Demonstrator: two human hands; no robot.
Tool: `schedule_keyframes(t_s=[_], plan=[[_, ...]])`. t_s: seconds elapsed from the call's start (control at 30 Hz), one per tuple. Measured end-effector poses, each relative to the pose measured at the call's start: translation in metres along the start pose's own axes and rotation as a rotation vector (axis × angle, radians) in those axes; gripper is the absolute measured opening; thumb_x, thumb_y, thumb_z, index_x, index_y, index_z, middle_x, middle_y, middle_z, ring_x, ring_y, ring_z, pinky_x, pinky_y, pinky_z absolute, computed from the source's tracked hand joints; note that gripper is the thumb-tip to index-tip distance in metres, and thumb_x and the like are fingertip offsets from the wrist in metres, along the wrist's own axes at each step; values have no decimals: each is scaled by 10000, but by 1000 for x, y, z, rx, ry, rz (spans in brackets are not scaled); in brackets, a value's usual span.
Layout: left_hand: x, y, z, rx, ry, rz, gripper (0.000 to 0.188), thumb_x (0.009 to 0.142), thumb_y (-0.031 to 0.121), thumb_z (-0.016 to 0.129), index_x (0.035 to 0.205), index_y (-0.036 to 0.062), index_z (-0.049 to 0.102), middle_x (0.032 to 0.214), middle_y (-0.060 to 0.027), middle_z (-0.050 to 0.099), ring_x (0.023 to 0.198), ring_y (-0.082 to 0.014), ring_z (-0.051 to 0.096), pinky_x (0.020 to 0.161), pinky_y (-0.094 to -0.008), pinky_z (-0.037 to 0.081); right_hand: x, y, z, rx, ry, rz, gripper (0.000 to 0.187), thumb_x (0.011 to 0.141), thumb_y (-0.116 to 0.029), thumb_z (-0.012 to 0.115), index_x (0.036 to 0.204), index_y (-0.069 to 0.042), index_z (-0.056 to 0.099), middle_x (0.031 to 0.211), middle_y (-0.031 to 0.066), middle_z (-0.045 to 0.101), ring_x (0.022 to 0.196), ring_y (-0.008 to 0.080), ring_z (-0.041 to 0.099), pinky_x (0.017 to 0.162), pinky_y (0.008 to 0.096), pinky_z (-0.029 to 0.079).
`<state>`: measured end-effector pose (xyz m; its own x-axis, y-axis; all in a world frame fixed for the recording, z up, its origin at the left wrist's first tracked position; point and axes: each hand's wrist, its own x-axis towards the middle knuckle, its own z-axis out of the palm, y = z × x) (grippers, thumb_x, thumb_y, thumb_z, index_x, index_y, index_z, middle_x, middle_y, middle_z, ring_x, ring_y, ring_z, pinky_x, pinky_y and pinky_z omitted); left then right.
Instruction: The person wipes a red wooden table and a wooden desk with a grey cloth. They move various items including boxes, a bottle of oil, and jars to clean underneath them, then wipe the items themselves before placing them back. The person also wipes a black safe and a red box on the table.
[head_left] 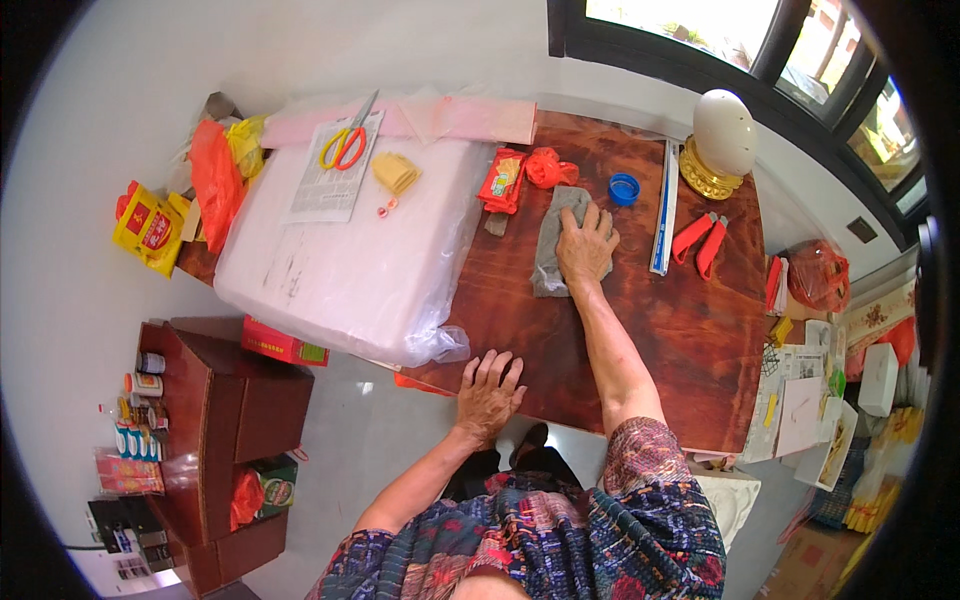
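Observation:
My right hand (587,243) lies on a folded grey cloth (548,250), pressing it against the brown wooden table (640,350). Its fingers are spread over the cloth's upper part. At the table's near edge rests my left hand (489,392), fingers stretched out and nothing in it. Left of the cloth are a red packet (502,181) and a crumpled red plastic bag (551,168). To its right sit a blue round cap (624,189), a long ruler-like strip (664,208) and two red-handled tools (702,240), apparently utility knives.
A large plastic-wrapped white block (350,270) covers the table's left side, bearing scissors (345,147), newspaper (310,200) and a folded yellow cloth (396,173). A white egg-shaped ornament (724,134) on a gold base stands back right. Brown cabinet (240,400) lower left.

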<state>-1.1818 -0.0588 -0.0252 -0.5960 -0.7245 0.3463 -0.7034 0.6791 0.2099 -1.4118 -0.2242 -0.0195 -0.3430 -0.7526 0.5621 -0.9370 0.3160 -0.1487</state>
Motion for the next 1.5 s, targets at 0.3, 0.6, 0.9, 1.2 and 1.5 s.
schedule_keyframes(t_s=[0.3, 0.6, 0.9, 1.2, 1.5], plan=[[-9, -13, 10, -240, 77, -58, 579, 831, 405, 627, 1245, 35, 461, 1259, -168, 458, 1209, -340, 398, 1028, -459, 288, -67, -58, -55, 349, -146, -448, 401, 727, -323, 643, 1117, -227, 634, 1242, 127, 486, 1178, 337, 420, 911, 502, 362], [12, -41, -27, -459, 170, -18, 573, 867, 483, 564, 1224, 49, 455, 1229, -181, 446, 1174, -353, 402, 1003, -474, 293, -151, -47, -125, 418, -376, -650, 349, 787, -307, 607, 1131, -252, 637, 1287, 74, 489, 1257, 293, 402, 1014, 496, 314], [18, -32, -21, -226, 33, -92, 572, 813, 387, 642, 1269, 89, 465, 1267, -103, 451, 1181, -287, 406, 964, -439, 288, -117, -24, -108, 287, -259, -420, 363, 771, -255, 641, 1133, -236, 623, 1251, 105, 499, 1227, 282, 430, 1027, 512, 313], [134, -33, 15, 0, 80, -235, 644, 832, 306, 625, 1363, 24, 393, 1458, -137, 328, 1341, -317, 300, 998, -494, 310, -17, 13, -24, 162, -80, -125, 362, 804, -221, 611, 1162, -166, 594, 1193, 150, 504, 1139, 324, 461, 989, 507, 347], [153, -61, 56, 110, 21, -302, 626, 873, 410, 575, 1352, 41, 415, 1426, -113, 377, 1317, -323, 322, 982, -520, 295, -41, 44, -60, 281, -202, -306, 401, 792, -210, 629, 1189, -172, 581, 1241, 135, 477, 1179, 325, 439, 1002, 493, 328]])
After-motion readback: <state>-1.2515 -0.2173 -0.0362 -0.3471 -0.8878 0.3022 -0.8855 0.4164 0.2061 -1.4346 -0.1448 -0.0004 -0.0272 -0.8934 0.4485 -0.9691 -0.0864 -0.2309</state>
